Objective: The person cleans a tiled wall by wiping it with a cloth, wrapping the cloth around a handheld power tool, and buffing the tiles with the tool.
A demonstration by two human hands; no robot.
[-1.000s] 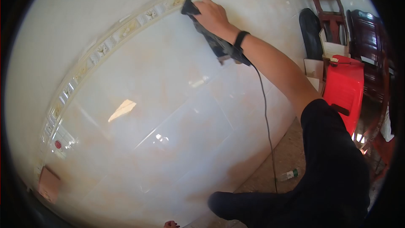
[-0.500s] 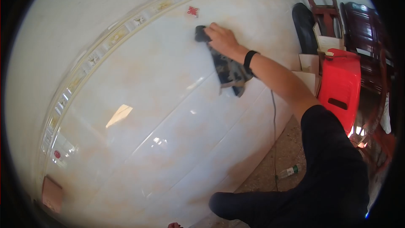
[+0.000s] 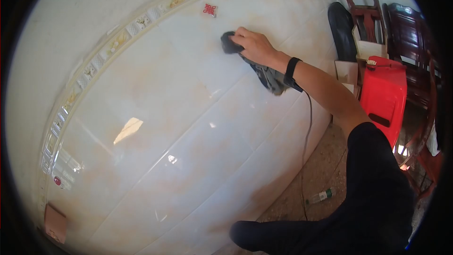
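Against the glossy tiled wall (image 3: pixel 155 89), my right hand (image 3: pixel 257 47) grips a dark patterned cloth (image 3: pixel 271 79). One bunched end of the cloth sticks out past my fingertips, and the rest hangs below my wrist. A black band circles that wrist, with a thin cable running down from it. Above and left of the hand, a small red knot-shaped ornament (image 3: pixel 210 10) is on the tiles. My left hand is out of view.
At the right stand a red plastic stool (image 3: pixel 384 89) with a brush on it, dark wooden chairs (image 3: pixel 410 33) and a black case (image 3: pixel 342 30). A plastic bottle (image 3: pixel 320 196) lies on the floor near my leg. A pinkish box-like object (image 3: pixel 55 223) is at the lower left.
My right hand has moved down and slightly right along the wall with the cloth, uncovering the red ornament. The fingers seen at the bottom edge earlier are gone from view.
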